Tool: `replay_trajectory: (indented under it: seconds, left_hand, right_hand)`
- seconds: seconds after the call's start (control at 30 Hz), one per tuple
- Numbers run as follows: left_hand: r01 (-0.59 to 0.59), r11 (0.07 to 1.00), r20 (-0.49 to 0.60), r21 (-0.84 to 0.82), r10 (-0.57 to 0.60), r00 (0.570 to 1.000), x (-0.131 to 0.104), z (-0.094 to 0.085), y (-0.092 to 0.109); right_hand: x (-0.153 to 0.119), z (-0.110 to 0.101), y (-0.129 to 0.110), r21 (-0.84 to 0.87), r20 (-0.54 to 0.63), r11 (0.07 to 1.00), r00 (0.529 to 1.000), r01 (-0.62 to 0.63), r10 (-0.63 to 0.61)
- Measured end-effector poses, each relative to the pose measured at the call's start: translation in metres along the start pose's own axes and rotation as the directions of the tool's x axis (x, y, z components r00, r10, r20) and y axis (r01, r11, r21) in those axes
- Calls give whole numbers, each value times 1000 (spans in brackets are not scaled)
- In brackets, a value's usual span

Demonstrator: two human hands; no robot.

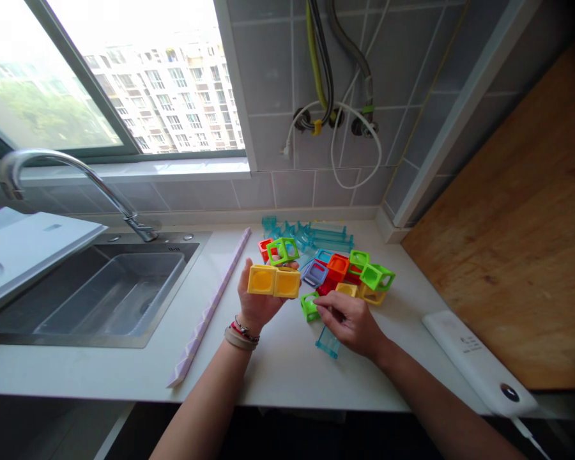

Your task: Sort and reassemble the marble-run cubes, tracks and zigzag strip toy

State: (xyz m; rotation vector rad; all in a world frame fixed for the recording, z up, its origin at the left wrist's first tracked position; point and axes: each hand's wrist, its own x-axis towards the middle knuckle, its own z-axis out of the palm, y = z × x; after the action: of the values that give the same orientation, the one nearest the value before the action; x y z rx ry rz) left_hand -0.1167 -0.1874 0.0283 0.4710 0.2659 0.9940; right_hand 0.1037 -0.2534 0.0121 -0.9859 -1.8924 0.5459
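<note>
The white worktop [287,370] carries a loose heap of coloured blocks [337,267], right of centre: hollow plastic cubes in orange, red, green, yellow, blue and violet, with round openings in their faces. Behind the heap, toward the tiled wall, lie see-through teal pieces [330,243], some long and channel-like. The left hand [259,310], left of the heap and raised over the worktop, grips a yellow pair of blocks [274,282], two cubes side by side, each with a rounded face inside a square frame. Just beyond the pair sit an open-framed green cube [283,260] and a red block [264,248]. The right hand [354,319] has its fingers bent, thumb and forefinger close together at a small bright green block [310,308] before the heap; I cannot tell whether it is pinched or only touched.

Both forearms run out of view at the bottom. The right hand covers part of a teal strip [328,344]. The yellow pair hides most of the left fingers, and the green and red cubes are perhaps joined to it.
</note>
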Motion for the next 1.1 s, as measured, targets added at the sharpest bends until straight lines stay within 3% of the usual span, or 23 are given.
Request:
replay_trajectory:
  seconds: [0.67, 0.87, 1.1]
  left_hand:
    - [-36, 993, -16, 115, 38, 999, 1, 7, -6]
    - [-44, 994, 47, 103, 39, 998, 1, 9, -7]
    - [24, 994, 64, 103, -30, 997, -1, 13, -7]
  right_hand:
    - [-1, 0, 1, 1, 21, 1000, 1000, 6, -6]
    - [-1, 0, 0, 4, 13, 1000, 1000, 5, -5]
    - [-3, 0, 1, 29, -25, 999, 1000, -18, 18]
